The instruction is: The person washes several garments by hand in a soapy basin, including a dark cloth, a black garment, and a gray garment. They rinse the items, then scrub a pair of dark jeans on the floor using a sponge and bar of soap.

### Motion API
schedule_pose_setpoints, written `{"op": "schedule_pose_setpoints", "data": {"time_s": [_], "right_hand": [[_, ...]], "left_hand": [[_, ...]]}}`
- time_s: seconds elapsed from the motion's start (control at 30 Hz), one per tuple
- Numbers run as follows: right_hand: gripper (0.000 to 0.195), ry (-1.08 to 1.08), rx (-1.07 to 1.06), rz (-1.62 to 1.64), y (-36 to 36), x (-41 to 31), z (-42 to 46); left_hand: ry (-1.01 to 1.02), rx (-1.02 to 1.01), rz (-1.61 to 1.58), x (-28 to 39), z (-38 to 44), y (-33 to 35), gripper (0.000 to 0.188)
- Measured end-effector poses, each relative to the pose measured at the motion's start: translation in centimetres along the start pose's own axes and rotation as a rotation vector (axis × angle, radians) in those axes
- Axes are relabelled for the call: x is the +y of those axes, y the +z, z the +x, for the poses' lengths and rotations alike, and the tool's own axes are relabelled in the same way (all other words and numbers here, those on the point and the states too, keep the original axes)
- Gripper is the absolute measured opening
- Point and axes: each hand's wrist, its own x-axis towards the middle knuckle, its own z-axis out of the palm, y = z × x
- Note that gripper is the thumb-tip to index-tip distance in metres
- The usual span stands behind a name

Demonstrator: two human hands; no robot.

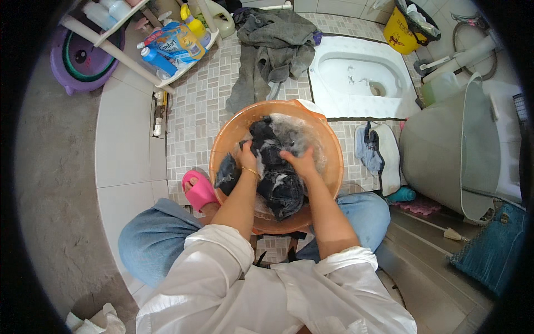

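Observation:
An orange plastic basin (331, 144) stands before me on the tiled floor, holding sudsy grey water. Dark wet cloth (273, 156), seemingly a garment, lies bunched lengthwise in it, and part of the cloth leans on the left rim. My left hand (249, 156) grips the cloth's left side, its fingers partly hidden in the folds. On the right side my right hand (301, 160) has its thumb on the cloth; its other fingers are out of sight below, in the cloth or suds.
Grey clothing (277, 46) lies on the floor beyond the basin, beside a white squat toilet (363, 79). A shelf rack (187, 67) with bottles stands left; a large grey tub (434, 146) lies at right near a white-and-blue item (388, 154). A yellow bin (402, 31) is at the upper right.

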Motion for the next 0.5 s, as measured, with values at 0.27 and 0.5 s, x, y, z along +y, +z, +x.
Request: {"op": "schedule_pose_setpoints", "data": {"time_s": [0.27, 0.5], "right_hand": [[0.044, -0.233, -0.074, 0.571, -0.4, -5.8, -7.8], [0.058, -0.909, 0.101, -0.502, -2.6, -10.1, -12.8]], "left_hand": [[0.312, -0.199, 1.102, 1.0, -1.2, 1.0, 0.030], [-0.810, -0.681, 0.050, 17.5, 0.0, 0.2, 0.041]]}}
